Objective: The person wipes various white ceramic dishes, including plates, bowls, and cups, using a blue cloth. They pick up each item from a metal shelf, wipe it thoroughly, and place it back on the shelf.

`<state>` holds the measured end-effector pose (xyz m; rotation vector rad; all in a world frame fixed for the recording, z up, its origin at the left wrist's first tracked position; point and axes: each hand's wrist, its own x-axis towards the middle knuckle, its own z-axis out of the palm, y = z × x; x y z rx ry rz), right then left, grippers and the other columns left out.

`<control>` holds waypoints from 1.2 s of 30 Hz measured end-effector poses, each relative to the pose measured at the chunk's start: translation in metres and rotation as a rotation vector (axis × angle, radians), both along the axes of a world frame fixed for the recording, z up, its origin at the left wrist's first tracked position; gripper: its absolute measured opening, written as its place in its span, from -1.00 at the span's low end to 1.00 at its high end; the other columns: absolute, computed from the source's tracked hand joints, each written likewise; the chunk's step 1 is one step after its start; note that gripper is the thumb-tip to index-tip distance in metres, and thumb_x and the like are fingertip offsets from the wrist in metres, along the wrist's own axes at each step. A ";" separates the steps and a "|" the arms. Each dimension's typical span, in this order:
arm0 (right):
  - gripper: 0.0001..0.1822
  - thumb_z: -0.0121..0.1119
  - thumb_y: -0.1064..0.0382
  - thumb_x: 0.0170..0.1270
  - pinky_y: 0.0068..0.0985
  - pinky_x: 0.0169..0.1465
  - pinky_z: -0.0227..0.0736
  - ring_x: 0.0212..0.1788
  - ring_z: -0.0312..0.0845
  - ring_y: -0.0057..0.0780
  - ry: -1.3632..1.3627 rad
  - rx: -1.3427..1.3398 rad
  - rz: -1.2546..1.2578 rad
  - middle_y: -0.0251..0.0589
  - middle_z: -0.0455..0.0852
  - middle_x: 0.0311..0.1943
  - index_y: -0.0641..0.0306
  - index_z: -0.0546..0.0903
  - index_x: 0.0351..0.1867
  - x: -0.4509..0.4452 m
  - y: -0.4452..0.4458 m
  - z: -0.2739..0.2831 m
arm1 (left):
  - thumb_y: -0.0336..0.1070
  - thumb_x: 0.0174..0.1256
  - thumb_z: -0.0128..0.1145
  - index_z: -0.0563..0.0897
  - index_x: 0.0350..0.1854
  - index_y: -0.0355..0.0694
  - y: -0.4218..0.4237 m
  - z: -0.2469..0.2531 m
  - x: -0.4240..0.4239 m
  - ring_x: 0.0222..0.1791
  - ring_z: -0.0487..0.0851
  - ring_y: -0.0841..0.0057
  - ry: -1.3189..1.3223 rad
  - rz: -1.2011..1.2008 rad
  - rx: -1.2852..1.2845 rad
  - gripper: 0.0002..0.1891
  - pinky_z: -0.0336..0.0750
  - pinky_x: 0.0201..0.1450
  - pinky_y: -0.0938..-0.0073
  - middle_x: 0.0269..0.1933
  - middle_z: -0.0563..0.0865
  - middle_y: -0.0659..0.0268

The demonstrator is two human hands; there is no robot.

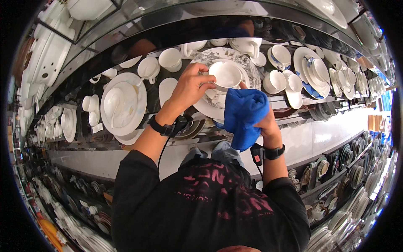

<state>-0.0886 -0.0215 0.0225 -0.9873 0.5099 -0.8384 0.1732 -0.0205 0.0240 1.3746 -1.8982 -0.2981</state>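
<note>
My left hand (pixel 192 82) pinches the left rim of a small white bowl (pixel 225 74) between thumb and fingers. A bunched blue cloth (pixel 245 115) is in my right hand (pixel 268 123), which is partly covered by it. One right fingertip shows at the bowl's lower right side. Under the bowl lies a stack of white plates; the large patterned plate (pixel 205 56) has a grey-black drawing around its rim. Whether the bowl is lifted clear of the stack is hard to tell. Each wrist wears a black strap with a small cabled device.
Left of the stack is a plate set (pixel 138 94) with a bowl and spoon. White cups (pixel 170 60) and a teapot (pixel 247 45) stand behind; blue-and-white plates (pixel 311 88) are at right. An upper glass shelf (pixel 189 14) overhangs. Racks of dishes (pixel 355 163) stand behind me.
</note>
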 end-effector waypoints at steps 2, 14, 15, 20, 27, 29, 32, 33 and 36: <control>-0.10 0.51 0.28 -0.28 -0.40 0.31 0.29 0.25 0.43 -0.40 0.082 -0.143 0.059 0.09 0.26 0.42 0.54 0.43 0.23 0.003 0.005 0.014 | -0.37 -0.02 0.41 0.77 -0.29 -0.12 0.015 0.019 0.007 -0.10 0.58 0.27 0.025 0.009 0.018 -0.81 0.50 -0.03 0.34 -0.13 0.59 0.26; 0.17 0.33 0.55 -0.22 -0.54 0.27 0.27 0.14 0.45 -0.52 0.256 -0.124 0.316 -0.17 0.52 0.21 0.33 -0.05 0.52 0.126 0.062 -0.026 | -0.66 -0.04 0.31 0.70 -0.26 -0.28 0.123 -0.045 0.090 -0.10 0.69 0.32 0.176 0.298 0.040 -0.74 0.62 -0.08 0.43 0.01 0.60 0.18; 0.16 0.32 0.55 -0.21 -0.55 0.26 0.28 0.12 0.45 -0.54 0.235 -0.086 0.315 -0.20 0.54 0.18 0.33 -0.04 0.52 0.132 0.062 -0.029 | -0.70 -0.04 0.29 0.70 -0.26 -0.29 0.123 -0.050 0.093 -0.09 0.70 0.34 0.162 0.309 0.047 -0.73 0.63 -0.08 0.45 0.02 0.60 0.18; 0.14 0.34 0.56 -0.19 -0.54 0.25 0.31 0.09 0.47 -0.57 0.240 -0.007 0.284 -0.26 0.57 0.14 0.34 -0.01 0.52 0.151 0.058 -0.035 | -0.59 -0.01 0.35 0.70 -0.25 -0.29 0.114 -0.067 0.104 -0.16 0.71 0.29 0.158 0.332 -0.041 -0.77 0.62 -0.12 0.39 0.00 0.61 0.15; 0.08 0.35 0.56 -0.13 -0.51 0.24 0.35 0.11 0.49 -0.56 0.236 0.019 0.258 -0.25 0.57 0.15 0.36 0.04 0.50 0.162 0.049 -0.047 | -0.57 0.02 0.34 0.71 -0.23 -0.26 0.106 -0.076 0.110 -0.16 0.71 0.29 0.109 0.355 -0.037 -0.78 0.62 -0.14 0.38 0.04 0.60 0.15; 0.08 0.35 0.56 -0.12 -0.51 0.23 0.35 0.10 0.50 -0.56 0.234 0.040 0.258 -0.24 0.58 0.14 0.35 0.04 0.50 0.163 0.048 -0.045 | -0.56 0.02 0.34 0.71 -0.22 -0.26 0.106 -0.079 0.110 -0.15 0.71 0.28 0.123 0.372 -0.001 -0.77 0.62 -0.13 0.36 0.05 0.59 0.15; 0.08 0.35 0.55 -0.13 -0.50 0.24 0.34 0.10 0.50 -0.54 0.237 0.007 0.227 -0.24 0.58 0.14 0.34 0.04 0.50 0.162 0.047 -0.050 | -0.54 0.03 0.34 0.71 -0.19 -0.26 0.104 -0.073 0.106 -0.13 0.71 0.28 0.107 0.371 0.039 -0.76 0.61 -0.11 0.35 0.07 0.58 0.16; 0.08 0.36 0.54 -0.13 -0.50 0.25 0.34 0.10 0.50 -0.53 0.249 -0.007 0.212 -0.24 0.58 0.14 0.34 0.05 0.50 0.159 0.047 -0.050 | -0.54 0.03 0.34 0.71 -0.18 -0.26 0.104 -0.069 0.104 -0.13 0.71 0.28 0.097 0.364 0.051 -0.75 0.60 -0.10 0.34 0.08 0.58 0.16; 0.06 0.38 0.50 -0.15 -0.47 0.32 0.26 0.23 0.43 -0.46 0.332 -0.254 0.204 -0.14 0.49 0.26 0.38 0.11 0.48 0.141 0.052 -0.039 | -0.54 0.03 0.34 0.68 -0.01 -0.20 0.108 -0.065 0.100 -0.04 0.66 0.21 0.086 0.378 0.097 -0.61 0.56 -0.01 0.34 0.18 0.52 0.10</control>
